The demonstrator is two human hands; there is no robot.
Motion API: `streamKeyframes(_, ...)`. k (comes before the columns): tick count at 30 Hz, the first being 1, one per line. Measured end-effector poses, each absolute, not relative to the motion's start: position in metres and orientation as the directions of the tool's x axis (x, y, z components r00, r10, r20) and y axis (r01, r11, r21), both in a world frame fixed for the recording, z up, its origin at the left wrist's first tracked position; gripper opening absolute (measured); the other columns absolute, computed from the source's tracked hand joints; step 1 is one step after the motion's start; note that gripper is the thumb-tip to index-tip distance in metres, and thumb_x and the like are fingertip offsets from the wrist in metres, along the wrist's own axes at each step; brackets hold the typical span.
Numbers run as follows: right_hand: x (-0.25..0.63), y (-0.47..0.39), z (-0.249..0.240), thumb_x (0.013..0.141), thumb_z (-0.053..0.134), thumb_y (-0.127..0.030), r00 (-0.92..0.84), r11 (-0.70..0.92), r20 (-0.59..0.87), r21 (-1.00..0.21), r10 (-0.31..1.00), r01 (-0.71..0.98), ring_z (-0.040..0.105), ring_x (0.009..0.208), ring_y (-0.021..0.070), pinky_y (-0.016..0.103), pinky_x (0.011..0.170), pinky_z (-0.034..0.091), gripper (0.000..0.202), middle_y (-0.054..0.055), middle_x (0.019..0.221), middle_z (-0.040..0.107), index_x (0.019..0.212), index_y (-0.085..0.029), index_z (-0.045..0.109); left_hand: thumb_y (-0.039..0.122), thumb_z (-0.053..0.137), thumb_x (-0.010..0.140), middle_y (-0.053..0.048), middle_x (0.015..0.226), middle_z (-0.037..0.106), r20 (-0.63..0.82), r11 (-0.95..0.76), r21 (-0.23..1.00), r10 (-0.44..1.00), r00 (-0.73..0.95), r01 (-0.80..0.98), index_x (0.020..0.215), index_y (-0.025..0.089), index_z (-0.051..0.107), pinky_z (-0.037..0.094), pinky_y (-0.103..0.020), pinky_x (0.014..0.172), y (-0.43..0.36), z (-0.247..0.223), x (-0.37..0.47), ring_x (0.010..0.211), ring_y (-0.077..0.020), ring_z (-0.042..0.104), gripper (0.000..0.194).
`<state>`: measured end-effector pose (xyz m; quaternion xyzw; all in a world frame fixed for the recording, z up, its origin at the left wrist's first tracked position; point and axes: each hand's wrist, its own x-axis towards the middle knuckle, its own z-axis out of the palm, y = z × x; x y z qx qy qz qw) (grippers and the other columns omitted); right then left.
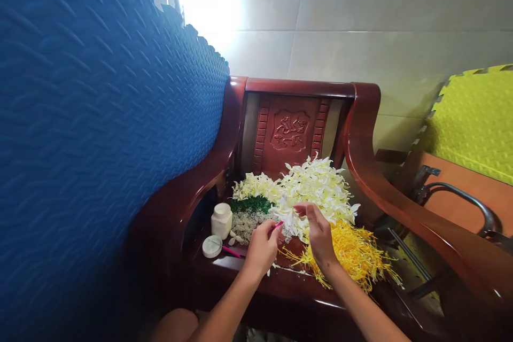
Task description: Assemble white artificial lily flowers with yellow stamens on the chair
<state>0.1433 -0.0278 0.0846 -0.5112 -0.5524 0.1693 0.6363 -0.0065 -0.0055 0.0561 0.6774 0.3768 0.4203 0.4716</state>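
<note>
My left hand (262, 246) is closed around a small pink stick (276, 226), only part of which shows. To its right, my right hand (320, 232) has its fingers stretched to the left, beside the white artificial petals (316, 187); nothing plain shows in it. Those petals form a large heap on the seat of a dark red wooden chair (236, 272). Yellow artificial stamens (360, 256) are piled by my right wrist. Small clear ring-like pieces (250, 224) lie beyond my left hand, with green pieces (252, 204) behind them.
At the seat's left stand a white jar (222, 220) and a round lid (212, 246), with a second pink stick (231, 251) resting on the lid. A blue foam mat (120, 91) rises along the left armrest. Right of the chair are a yellow mat (476, 117) and a black metal frame (465, 187).
</note>
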Motion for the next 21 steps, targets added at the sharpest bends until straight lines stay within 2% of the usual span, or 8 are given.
streamKeyframes(2, 0.142, -0.028, 0.085, 0.092, 0.045, -0.054, 0.415, 0.401, 0.456, -0.89, 0.787, 0.217, 0.058, 0.096, 0.0209, 0.033, 0.089, 0.042, 0.037, 0.005, 0.1, 0.066, 0.097, -0.024, 0.067, 0.042, 0.049, 0.088, -0.007, 0.079, 0.068, 0.191, -0.19, 0.981, 0.893, 0.407, -0.043, 0.08, 0.016, 0.058, 0.041, -0.024, 0.058, -0.004, 0.057, -0.005, 0.071, -0.0183, 0.062, 0.029)
streamKeyframes(4, 0.143, -0.026, 0.085, 0.089, 0.047, -0.059, 0.405, 0.394, 0.363, -0.919, 0.839, 0.009, 0.059, 0.098, 0.0216, 0.035, 0.091, 0.044, 0.041, 0.007, 0.106, 0.067, 0.1, -0.023, 0.065, 0.047, 0.052, 0.085, -0.008, 0.079, 0.068, 0.157, -0.1, 0.984, 0.876, 0.456, -0.147, 0.081, 0.015, 0.057, 0.043, -0.024, 0.055, -0.003, 0.057, -0.003, 0.069, -0.0187, 0.063, 0.033)
streamKeyframes(7, 0.145, -0.022, 0.085, 0.086, 0.045, -0.066, 0.377, 0.368, 0.233, -0.865, 0.896, -0.34, 0.064, 0.092, 0.0218, 0.038, 0.084, 0.049, 0.048, 0.007, 0.109, 0.068, 0.11, -0.027, 0.057, 0.054, 0.056, 0.08, -0.008, 0.075, 0.068, 0.126, -0.008, 0.975, 0.847, 0.516, -0.224, 0.081, 0.014, 0.055, 0.042, -0.023, 0.051, -0.002, 0.056, -0.002, 0.063, -0.0175, 0.062, 0.04)
streamKeyframes(9, 0.148, -0.021, 0.086, 0.084, 0.047, -0.067, 0.358, 0.325, 0.161, -0.822, 0.92, -0.467, 0.066, 0.089, 0.021, 0.036, 0.079, 0.052, 0.049, 0.005, 0.108, 0.069, 0.115, -0.031, 0.053, 0.056, 0.059, 0.078, -0.008, 0.074, 0.068, 0.123, 0.028, 0.966, 0.827, 0.548, -0.258, 0.084, 0.013, 0.055, 0.042, -0.022, 0.05, -0.003, 0.056, -0.002, 0.061, -0.0168, 0.062, 0.044)
streamKeyframes(12, 0.15, -0.025, 0.087, 0.083, 0.055, -0.061, 0.197, 0.146, 0.05, -0.85, 0.979, -0.506, 0.066, 0.085, 0.02, 0.033, 0.074, 0.053, 0.045, 0.005, 0.106, 0.069, 0.116, -0.03, 0.057, 0.057, 0.062, 0.077, -0.007, 0.074, 0.068, 0.138, 0.066, 0.948, 0.798, 0.586, -0.312, 0.092, 0.012, 0.057, 0.043, -0.022, 0.05, -0.006, 0.058, -0.002, 0.059, -0.0155, 0.062, 0.047)
streamKeyframes(15, 0.15, -0.032, 0.086, 0.08, 0.066, -0.048, 0.022, -0.019, -0.033, -0.886, 0.999, -0.464, 0.065, 0.069, 0.0181, 0.03, 0.063, 0.053, 0.041, 0.005, 0.091, 0.07, 0.113, -0.025, 0.063, 0.056, 0.064, 0.077, -0.007, 0.075, 0.068, 0.152, 0.079, 0.935, 0.791, 0.592, -0.346, 0.093, 0.012, 0.058, 0.043, -0.022, 0.049, -0.008, 0.06, -0.002, 0.058, -0.0145, 0.061, 0.047)
streamKeyframes(18, 0.148, -0.036, 0.083, 0.074, 0.073, -0.041, 0.007, -0.051, -0.061, -0.883, 0.998, -0.466, 0.058, 0.052, 0.0142, 0.027, 0.05, 0.049, 0.039, 0.001, 0.072, 0.067, 0.109, -0.024, 0.065, 0.054, 0.066, 0.076, -0.007, 0.074, 0.068, 0.147, 0.088, 0.935, 0.786, 0.6, -0.344, 0.09, 0.011, 0.059, 0.042, -0.021, 0.049, -0.01, 0.06, -0.001, 0.058, -0.0145, 0.061, 0.045)
streamKeyframes(21, 0.148, -0.032, 0.079, 0.064, 0.081, -0.036, 0.097, -0.02, -0.078, -0.868, 0.992, -0.496, 0.056, 0.048, 0.0128, 0.024, 0.046, 0.046, 0.039, 0.0, 0.065, 0.066, 0.098, -0.023, 0.066, 0.051, 0.066, 0.078, -0.007, 0.074, 0.068, 0.142, 0.104, 0.936, 0.765, 0.629, -0.338, 0.093, 0.011, 0.06, 0.043, -0.022, 0.051, -0.013, 0.059, 0.0, 0.059, -0.0145, 0.061, 0.044)
